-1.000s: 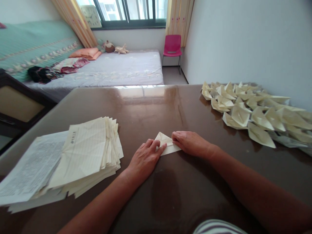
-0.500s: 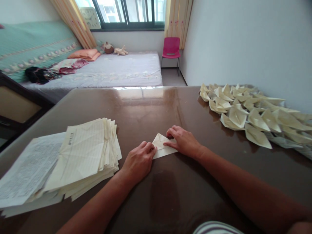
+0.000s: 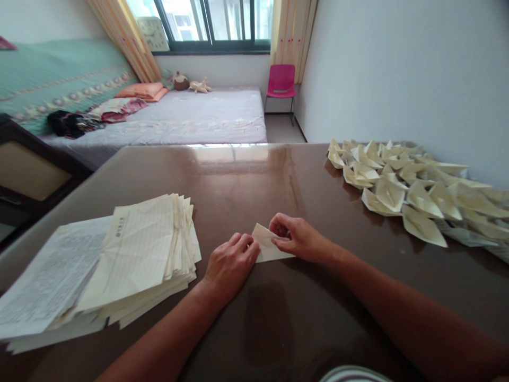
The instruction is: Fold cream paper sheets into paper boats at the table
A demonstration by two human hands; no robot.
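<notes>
Around the hands (image 3: 231, 263) (image 3: 301, 237), clamped on folded paper (image 3: 267, 246), sit paper boats (image 3: 390, 194) and stacked sheets (image 3: 131, 249).

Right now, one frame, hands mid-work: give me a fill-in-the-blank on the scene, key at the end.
The left hand and right hand both touch a small folded piece made of ____.
The stack of loose sheets lies on the table's ____ side.
The group of folded shapes is nearer the ____ hand.
The chair beyond the table is ____ in colour.

Missing: paper; left; right; pink.
</notes>
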